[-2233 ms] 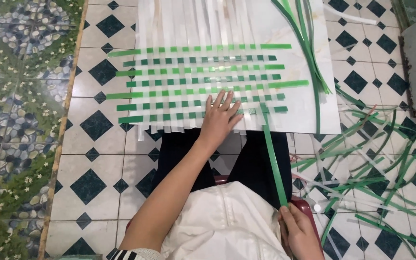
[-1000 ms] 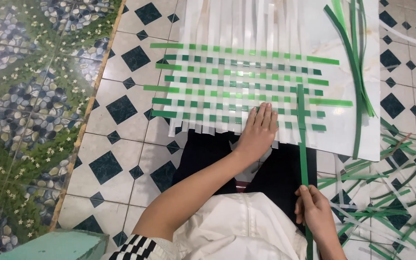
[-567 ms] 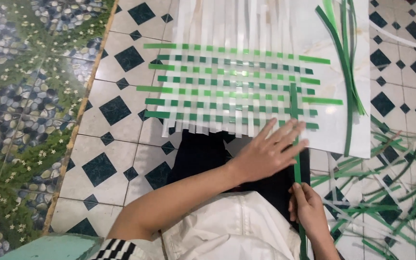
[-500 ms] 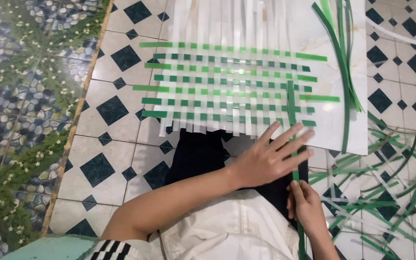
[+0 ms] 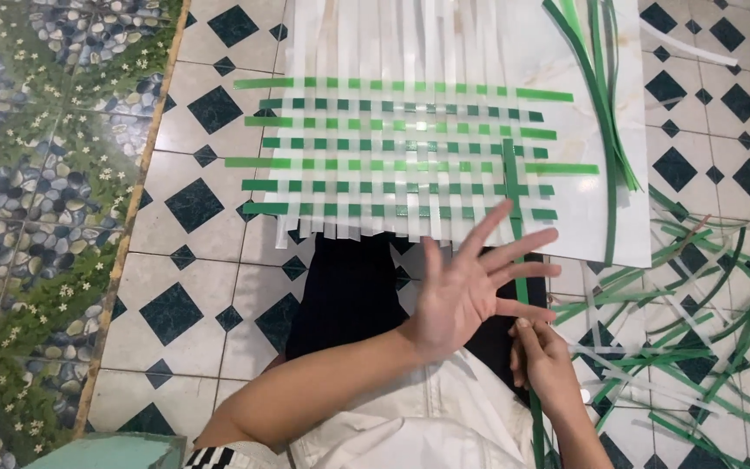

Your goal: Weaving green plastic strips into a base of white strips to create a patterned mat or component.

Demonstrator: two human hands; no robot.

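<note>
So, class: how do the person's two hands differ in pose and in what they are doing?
The left hand is open with fingers spread, holding nothing; the right hand is closed, pinching the green strip. The left hand hovers nearer the woven mat; the right hand sits lower. Both are bare.

My two hands, one spread wide, one pinched shut

My left hand [image 5: 466,291] is lifted with the palm turned away from me and all five fingers fanned apart, the forearm running bare from lower left up across my lap. My right hand [image 5: 542,358] sits lower and just to the right of it, fingertips drawn together in a pinch on a thin green strip [image 5: 514,217], wrist bent and the forearm coming up from the bottom edge. The two hands are close but not touching.
</note>
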